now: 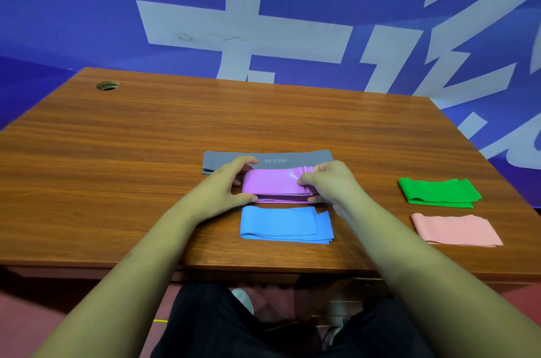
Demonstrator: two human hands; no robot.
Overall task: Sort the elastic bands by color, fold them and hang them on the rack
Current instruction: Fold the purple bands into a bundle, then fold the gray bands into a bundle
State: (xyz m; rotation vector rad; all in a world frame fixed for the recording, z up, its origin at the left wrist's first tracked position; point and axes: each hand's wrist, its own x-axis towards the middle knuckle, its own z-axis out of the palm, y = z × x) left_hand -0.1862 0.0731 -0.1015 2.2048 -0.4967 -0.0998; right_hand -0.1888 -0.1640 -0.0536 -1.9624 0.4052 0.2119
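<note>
Right fingertips (303, 181) pinched the purple band (275, 183) at its right end; left hand (225, 185) clamped the left end, fingers curled. Band lay between grey band (292, 157) and blue band (281, 224). Best to square edges before pressing the fold flat.

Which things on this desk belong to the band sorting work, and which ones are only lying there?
Part of the job:
purple band, held by left hand and right hand
grey band
blue band
green band
pink band

Just there:
desk
cable hole
</note>
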